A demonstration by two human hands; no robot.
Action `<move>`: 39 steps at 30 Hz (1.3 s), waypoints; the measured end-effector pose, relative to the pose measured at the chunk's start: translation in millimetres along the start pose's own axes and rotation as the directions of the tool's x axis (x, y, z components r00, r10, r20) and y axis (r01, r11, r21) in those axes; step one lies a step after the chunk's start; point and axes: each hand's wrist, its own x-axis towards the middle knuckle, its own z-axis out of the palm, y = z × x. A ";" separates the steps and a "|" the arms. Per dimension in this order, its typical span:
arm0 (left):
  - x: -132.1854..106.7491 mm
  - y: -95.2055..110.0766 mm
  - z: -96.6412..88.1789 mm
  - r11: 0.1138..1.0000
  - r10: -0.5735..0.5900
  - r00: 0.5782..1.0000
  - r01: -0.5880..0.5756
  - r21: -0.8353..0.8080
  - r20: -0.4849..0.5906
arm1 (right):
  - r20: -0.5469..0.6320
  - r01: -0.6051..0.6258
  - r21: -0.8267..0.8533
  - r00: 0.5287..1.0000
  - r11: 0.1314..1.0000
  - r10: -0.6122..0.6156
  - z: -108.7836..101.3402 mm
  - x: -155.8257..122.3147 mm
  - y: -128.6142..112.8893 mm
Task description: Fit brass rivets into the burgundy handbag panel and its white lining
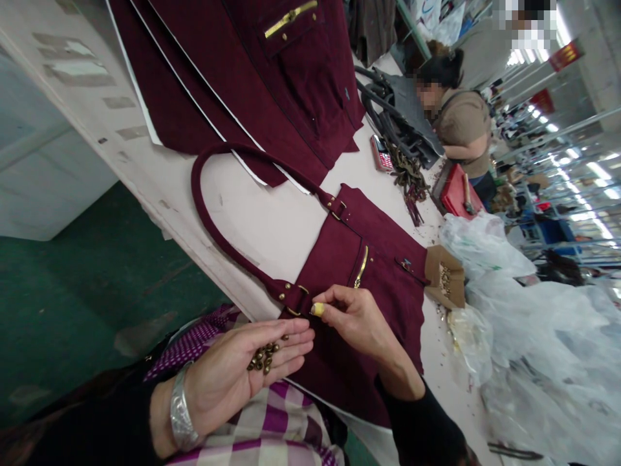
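Note:
My left hand [242,362] is palm up, fingers stretched out, cradling several small brass rivets [264,355] in its hollow. Thumb and forefinger of my right hand [356,323] are pinched together, close above the left fingertips. A yellow wrap [317,309] shows at the thumb tip; whatever the pinch holds is too small to make out. Under the right hand lies a maroon bag panel [383,278] with a gold zipper [361,266]. Its looped handle [204,207] is joined by tabs with brass rings, and one handle tab [291,294] is just beyond my fingertips.
More maroon panels [208,77] are stacked farther up the pale table [247,226]. A cardboard box [445,277] of small metal pieces stands right, beside clear plastic bags [533,330]. Beyond are a red phone [381,153], a dark bag [407,107] and another person [466,123] at work.

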 end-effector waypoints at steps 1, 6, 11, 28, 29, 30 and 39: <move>0.3 0.2 -0.3 1.000 -0.005 1.000 0.005 -0.001 0.001 | 0.005 -0.006 0.004 1.000 1.000 0.006 0.1 0.9 -0.2; 1.6 0.4 -2.6 0.999 -0.022 1.000 0.023 -0.023 0.018 | 0.063 -0.090 0.059 0.994 0.994 0.086 -1.3 9.0 -0.2; 2.5 0.9 -6.0 0.999 -0.038 0.999 0.039 -0.020 0.035 | 0.194 -0.242 0.125 0.957 0.962 0.215 -5.7 21.0 -2.3; 7.4 -1.5 -12.6 1.000 0.006 0.995 -0.007 0.019 0.095 | 0.128 -0.094 0.379 0.991 0.921 0.048 -2.0 0.2 10.5; 7.5 -1.8 -12.7 1.000 0.007 0.995 -0.009 0.021 0.095 | 0.114 -0.077 0.349 0.993 0.934 0.039 1.0 -1.9 8.6; 7.4 -1.9 -12.5 1.000 0.005 0.996 -0.007 0.025 0.092 | 0.106 -0.063 0.316 0.994 0.947 0.031 3.7 -3.3 6.4; 6.4 -1.5 -12.1 0.999 -0.002 0.994 -0.002 0.036 0.107 | 0.093 -0.134 0.186 0.989 0.973 0.118 9.2 -2.9 -1.4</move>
